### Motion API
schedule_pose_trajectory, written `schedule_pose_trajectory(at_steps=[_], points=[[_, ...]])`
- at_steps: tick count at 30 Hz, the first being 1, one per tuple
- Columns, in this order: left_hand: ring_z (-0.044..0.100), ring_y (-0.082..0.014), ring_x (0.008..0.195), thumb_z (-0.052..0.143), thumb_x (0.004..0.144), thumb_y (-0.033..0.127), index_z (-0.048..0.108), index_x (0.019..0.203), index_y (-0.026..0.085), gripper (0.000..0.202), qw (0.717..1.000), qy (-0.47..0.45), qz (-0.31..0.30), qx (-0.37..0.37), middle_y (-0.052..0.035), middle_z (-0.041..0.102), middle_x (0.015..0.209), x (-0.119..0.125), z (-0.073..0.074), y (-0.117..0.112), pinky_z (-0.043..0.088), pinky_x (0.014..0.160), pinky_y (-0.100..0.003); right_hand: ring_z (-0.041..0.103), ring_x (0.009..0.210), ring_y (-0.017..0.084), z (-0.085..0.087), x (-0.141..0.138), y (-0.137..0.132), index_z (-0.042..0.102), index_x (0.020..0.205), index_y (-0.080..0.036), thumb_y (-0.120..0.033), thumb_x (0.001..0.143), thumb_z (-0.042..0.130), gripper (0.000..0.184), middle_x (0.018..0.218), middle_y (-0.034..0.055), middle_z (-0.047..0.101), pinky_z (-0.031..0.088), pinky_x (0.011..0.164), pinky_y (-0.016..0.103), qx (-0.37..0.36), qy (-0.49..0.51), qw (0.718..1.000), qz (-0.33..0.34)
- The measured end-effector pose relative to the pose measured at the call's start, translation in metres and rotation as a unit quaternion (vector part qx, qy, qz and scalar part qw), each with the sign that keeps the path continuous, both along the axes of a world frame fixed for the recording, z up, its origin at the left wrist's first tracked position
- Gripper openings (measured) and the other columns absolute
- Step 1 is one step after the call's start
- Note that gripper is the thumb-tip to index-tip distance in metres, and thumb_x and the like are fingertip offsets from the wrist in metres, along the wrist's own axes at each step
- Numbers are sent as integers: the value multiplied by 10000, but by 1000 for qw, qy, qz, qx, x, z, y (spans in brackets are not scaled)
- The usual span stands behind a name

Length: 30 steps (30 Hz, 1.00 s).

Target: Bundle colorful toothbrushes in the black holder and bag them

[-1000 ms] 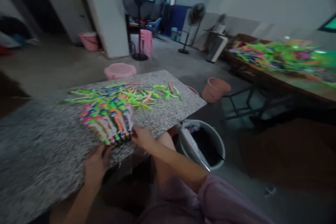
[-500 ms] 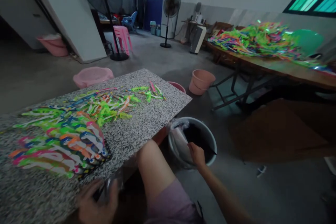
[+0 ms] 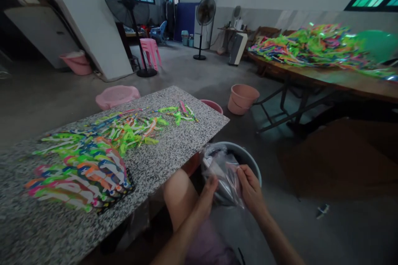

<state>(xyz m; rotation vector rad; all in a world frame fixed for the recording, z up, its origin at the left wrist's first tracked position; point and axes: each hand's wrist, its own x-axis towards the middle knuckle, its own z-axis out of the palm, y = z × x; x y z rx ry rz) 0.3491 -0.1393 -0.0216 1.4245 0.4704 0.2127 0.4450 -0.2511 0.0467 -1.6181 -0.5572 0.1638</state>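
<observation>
Two-handed hold: left hand (image 3: pixel 207 197) and right hand (image 3: pixel 251 188) pinch a clear plastic bag (image 3: pixel 230 180) over the bucket (image 3: pixel 254 160), guess that keeps it taut.

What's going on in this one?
A person sits at a speckled table, holding a clear plastic bag between the left hand and right hand, beside a bucket. Neither hand touches the fanned row of bright strips near the table's edge, or the loose strips beyond it. More lie heaped in a pile on the far table.
</observation>
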Motion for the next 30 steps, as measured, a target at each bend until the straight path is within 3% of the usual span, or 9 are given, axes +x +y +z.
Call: schedule_pose_trajectory(at_steps=[2, 5, 9, 12, 15, 19, 22, 27, 30], points=[[647, -183, 810, 471, 808, 700, 606, 1073, 184, 596, 995, -2, 41, -95, -96, 665, 953, 3, 4, -6, 508, 723, -312, 409, 468, 88, -3, -4, -2, 609, 847, -193, -532, 855, 550, 344, 579, -40, 505, 340, 436, 203, 5, 49, 999, 10], [557, -109, 675, 721, 698, 546, 632, 856, 158, 428, 977, -39, 111, -176, -5, 608, 760, -3, 13, 0, 445, 672, -236, 301, 355, 67, -9, -3, -6, 584, 854, -204, -568, 795, 613, 369, 457, -89, 403, 232, 345, 195, 18, 112, 993, -11], [563, -119, 753, 754, 692, 424, 583, 672, 169, 307, 971, -84, 199, -102, 15, 602, 708, -13, 27, 22, 427, 749, -221, 339, 356, 65, -8, 6, -12, 594, 800, -189, -554, 694, 714, 398, 480, -65, 490, 245, 338, 194, 41, 127, 987, -89], [621, -156, 811, 766, 670, 422, 551, 691, 182, 323, 955, -101, 205, -189, 2, 628, 734, -14, 34, 29, 469, 848, -295, 414, 429, 75, -5, 12, -13, 616, 765, -173, -514, 647, 763, 389, 575, -19, 584, 308, 385, 195, 48, 110, 986, -112], [634, -159, 768, 808, 641, 357, 559, 781, 182, 335, 933, -98, 177, -298, 1, 623, 758, -8, 32, 20, 523, 799, -349, 441, 475, 83, -6, 9, -9, 602, 773, -179, -506, 681, 747, 368, 594, -22, 578, 324, 418, 192, 67, 126, 988, -62], [632, -98, 760, 804, 626, 98, 579, 881, 190, 352, 909, -59, 220, -350, 13, 644, 802, -3, 17, 4, 508, 797, -242, 405, 432, 76, -12, 1, -3, 578, 805, -193, -522, 724, 711, 364, 568, -41, 557, 287, 392, 190, 73, 147, 986, -25], [632, -105, 679, 788, 598, 16, 624, 774, 130, 267, 915, 37, 165, -366, -35, 661, 725, -14, 6, 2, 488, 742, -222, 521, 511, 119, -15, 6, -12, 616, 772, -183, -507, 681, 745, 360, 636, 6, 634, 390, 441, 214, 28, 84, 994, -62], [629, -144, 636, 874, 487, 66, 695, 685, 94, 268, 926, 150, -41, -344, -63, 662, 673, -43, 0, 5, 467, 783, -306, 647, 642, 198, -5, 34, -38, 677, 733, -197, -509, 582, 786, 363, 705, 52, 705, 515, 572, 265, -57, 15, 997, -46], [626, -133, 689, 901, 455, 122, 694, 678, 118, 304, 932, 114, -32, -343, -38, 655, 706, -45, 4, 6, 446, 866, -303, 667, 650, 211, 1, 44, -46, 696, 756, -199, -510, 576, 783, 370, 746, 66, 728, 523, 549, 256, -73, 23, 997, -10]])
